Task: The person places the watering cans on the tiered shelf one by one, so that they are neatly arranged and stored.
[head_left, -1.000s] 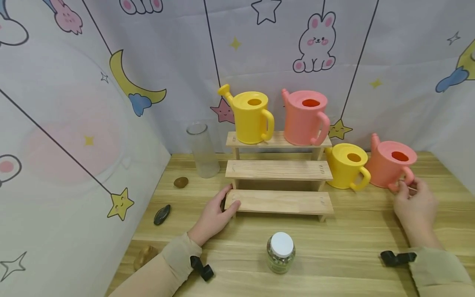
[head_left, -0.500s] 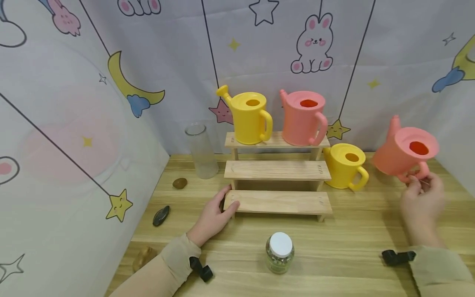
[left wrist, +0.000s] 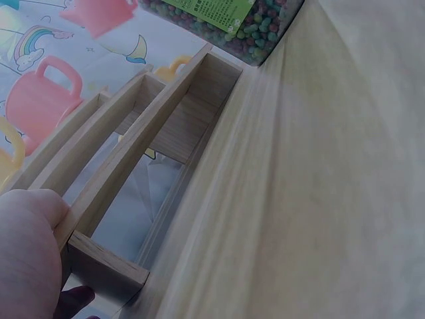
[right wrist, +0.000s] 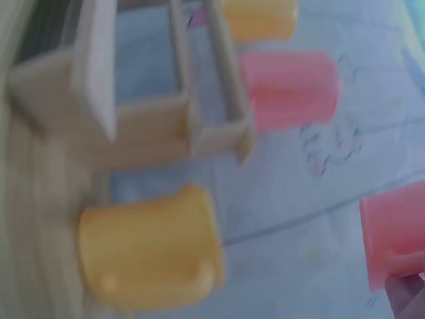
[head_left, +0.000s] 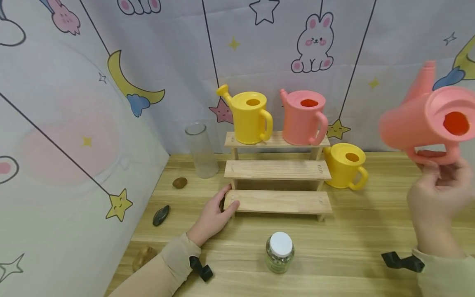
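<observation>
At the far right of the head view, my right hand (head_left: 439, 202) holds a pink watering can (head_left: 412, 123) by its handle, raised off the table and tilted. The right wrist view catches part of this pink watering can (right wrist: 388, 226) at its right edge. My left hand (head_left: 211, 216) grips the left end of the lowest board of a three-tier wooden shelf (head_left: 276, 202), thumb on top. On the top tier stand a yellow watering can (head_left: 250, 121) and a second pink watering can (head_left: 302, 123). Another yellow watering can (head_left: 343, 169) sits on the table right of the shelf.
In front of the shelf stands a jar (head_left: 280, 255) of small coloured pebbles with a white lid. A glass cylinder (head_left: 204, 156) is at the back left. Brown and dark stones (head_left: 161, 215) lie along the left side. A patterned cloth (head_left: 259, 53) hangs behind.
My right hand has lifted the pink watering can off the table, up and to the right, tilting it. My left hand stays on the shelf.
</observation>
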Motion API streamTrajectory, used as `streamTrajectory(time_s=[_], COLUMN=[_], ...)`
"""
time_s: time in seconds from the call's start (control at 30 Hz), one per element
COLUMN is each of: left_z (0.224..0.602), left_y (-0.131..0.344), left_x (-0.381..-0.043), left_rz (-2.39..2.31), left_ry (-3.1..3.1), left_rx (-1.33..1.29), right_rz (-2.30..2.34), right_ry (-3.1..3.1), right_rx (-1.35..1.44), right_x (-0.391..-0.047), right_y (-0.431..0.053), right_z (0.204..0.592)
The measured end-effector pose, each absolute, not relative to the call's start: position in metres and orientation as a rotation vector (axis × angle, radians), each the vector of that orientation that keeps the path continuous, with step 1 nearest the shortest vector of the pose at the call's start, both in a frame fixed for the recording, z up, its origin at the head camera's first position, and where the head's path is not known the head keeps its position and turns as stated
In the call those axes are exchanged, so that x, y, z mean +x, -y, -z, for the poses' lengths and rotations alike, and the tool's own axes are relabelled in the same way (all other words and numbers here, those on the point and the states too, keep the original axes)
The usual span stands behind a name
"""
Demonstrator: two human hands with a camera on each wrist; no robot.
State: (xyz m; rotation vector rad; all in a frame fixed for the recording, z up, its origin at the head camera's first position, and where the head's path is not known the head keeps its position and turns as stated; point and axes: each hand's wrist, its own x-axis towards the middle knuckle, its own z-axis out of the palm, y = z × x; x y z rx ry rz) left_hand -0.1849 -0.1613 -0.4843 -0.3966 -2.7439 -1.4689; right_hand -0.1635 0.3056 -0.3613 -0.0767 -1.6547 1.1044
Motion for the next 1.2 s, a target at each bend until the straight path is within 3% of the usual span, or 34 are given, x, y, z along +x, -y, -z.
streamTrajectory(time_s=[0.23,0.5,1.2], left_z=[0.485,0.485,0.487], left_y=[0.162,0.16,0.163], left_x=[-0.185,-0.185,-0.188], left_rz=[1.469,1.492,1.444], left_ry=[2.731,2.715,2.743], left_rx=[-0.408,-0.426,-0.432], right_rz=[-1.236,-1.389,-1.253], right_ry=[1.434,1.402,2.11], right_rx=[0.232,0.538,0.712], right_x=[-0.137,-0.131,-0.17], right_y=[-0.239,-0.183,-0.141], right_z=[0.325,0.317,0.34])
